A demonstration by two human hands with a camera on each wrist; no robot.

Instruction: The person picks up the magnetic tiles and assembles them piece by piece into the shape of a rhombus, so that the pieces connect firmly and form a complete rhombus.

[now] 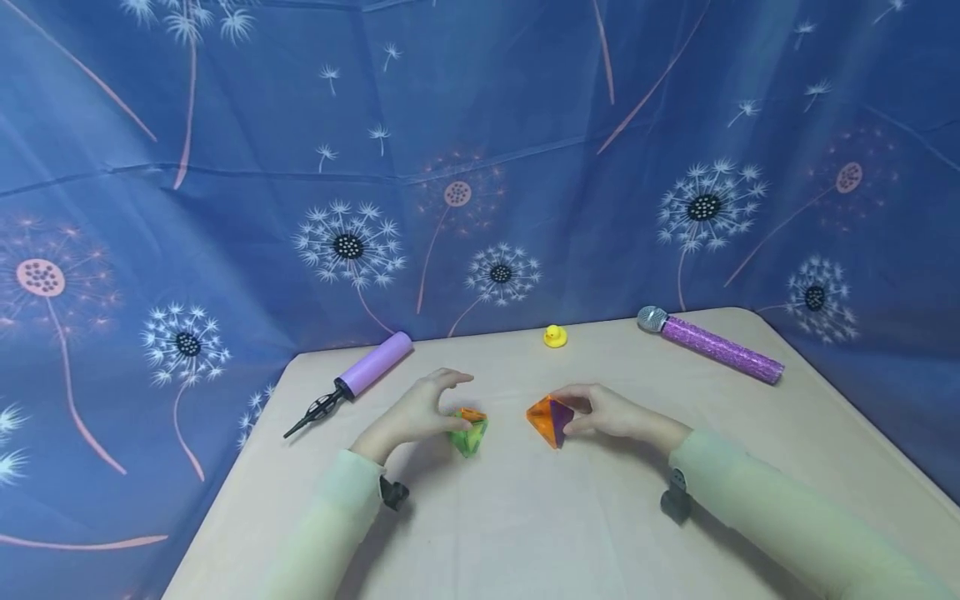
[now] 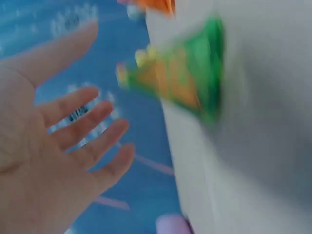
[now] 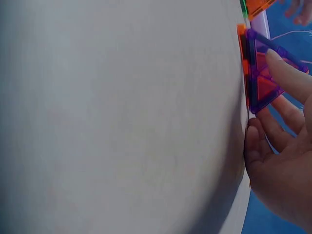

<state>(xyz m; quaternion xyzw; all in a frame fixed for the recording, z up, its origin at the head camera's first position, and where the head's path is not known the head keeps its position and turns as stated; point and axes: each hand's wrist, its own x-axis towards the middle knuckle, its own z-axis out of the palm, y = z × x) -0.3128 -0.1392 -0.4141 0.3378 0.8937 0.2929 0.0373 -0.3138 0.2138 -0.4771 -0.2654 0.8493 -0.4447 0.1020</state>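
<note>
A small pyramid of see-through green and orange tiles (image 1: pixel 468 442) stands on the table beside my left hand (image 1: pixel 412 412). In the left wrist view that hand (image 2: pixel 58 156) has its fingers spread, apart from the blurred green pyramid (image 2: pixel 209 73). To the right is a second pyramid, of orange and purple tiles (image 1: pixel 542 417), resting on the table. My right hand (image 1: pixel 609 411) pinches it from its right side. In the right wrist view the thumb lies along the purple face (image 3: pixel 257 100), with other fingers behind and below it.
At the back left lies a purple hand pump (image 1: pixel 377 364) with a black nozzle. A yellow rubber duck (image 1: pixel 555 337) sits near the back edge. A glittery purple microphone (image 1: pixel 722 348) lies at the back right. Behind the table (image 1: pixel 525 533) hangs a blue dandelion-print cloth (image 1: pixel 525 100).
</note>
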